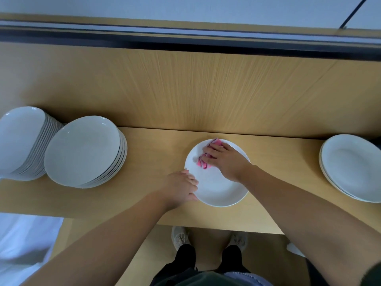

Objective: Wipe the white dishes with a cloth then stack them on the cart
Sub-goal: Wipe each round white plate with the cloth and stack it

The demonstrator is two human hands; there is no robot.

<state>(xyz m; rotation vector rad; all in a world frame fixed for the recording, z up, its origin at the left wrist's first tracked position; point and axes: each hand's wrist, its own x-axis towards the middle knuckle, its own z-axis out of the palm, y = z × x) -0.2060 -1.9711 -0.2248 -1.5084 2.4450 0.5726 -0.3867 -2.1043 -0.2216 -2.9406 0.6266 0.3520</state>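
White plate sits mid-table; right hand presses a pink cloth flat into it, left hand grips its near-left rim. Plate stacks sit left, short stack right; no readable writing.

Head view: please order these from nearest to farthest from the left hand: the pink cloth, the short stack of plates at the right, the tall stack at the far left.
From the left hand:
1. pink cloth, on the plate, under the right hand.
2. Too close to call: tall stack, far left; short stack, right edge.
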